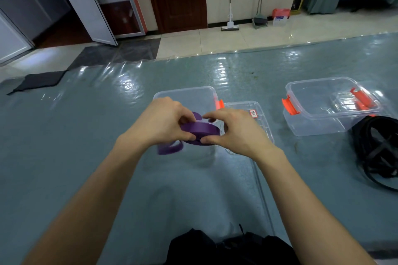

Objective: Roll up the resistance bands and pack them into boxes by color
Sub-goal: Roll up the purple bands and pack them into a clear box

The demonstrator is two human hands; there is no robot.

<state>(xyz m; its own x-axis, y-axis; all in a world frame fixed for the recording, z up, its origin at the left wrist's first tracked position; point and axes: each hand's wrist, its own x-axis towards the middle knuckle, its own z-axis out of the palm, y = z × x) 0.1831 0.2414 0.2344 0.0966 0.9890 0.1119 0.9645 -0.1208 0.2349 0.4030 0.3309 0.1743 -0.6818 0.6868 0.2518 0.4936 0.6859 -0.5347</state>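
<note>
A purple resistance band point(199, 130), mostly wound into a flat coil, is held between both hands above a clear plastic box point(187, 94) with an orange latch. My left hand point(160, 121) grips the coil's left side, and a loose purple end hangs below it. My right hand point(234, 127) pinches the coil's right edge between thumb and fingers. A second clear box point(327, 106) with orange latches stands to the right. Black resistance bands point(379, 148) lie in a loose heap at the right edge.
A clear lid point(256, 113) with a small red label lies between the two boxes. The work surface is a blue-grey mat under a shiny plastic sheet point(86, 135). Dark clothing point(226, 247) shows at the bottom. A mop and a dustpan lean on the far wall.
</note>
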